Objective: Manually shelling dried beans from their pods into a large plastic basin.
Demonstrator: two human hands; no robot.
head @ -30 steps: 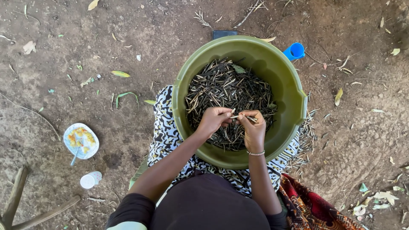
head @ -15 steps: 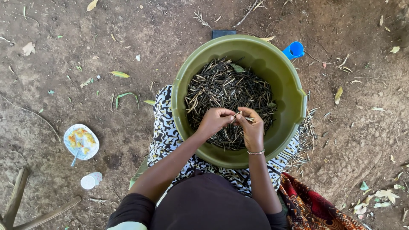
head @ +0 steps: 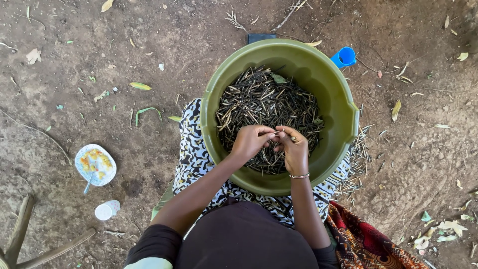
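left hand [head: 251, 141] curled, fingertips pinching one end of a thin dry pod [head: 283, 134] | right hand [head: 295, 149] curled too, pinching the other end | both touching over the green basin [head: 343, 107] on my lap | dark pod pile [head: 264, 104] right underneath

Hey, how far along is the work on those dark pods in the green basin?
Done so far: a scatter of thin pod pieces lies on the ground beside the green basin, probably discards. In hand: the left hand and right hand meet over the basin, pinching one pod between them. Left: the heap of dark pods covers the basin's bottom, so most seems undone.
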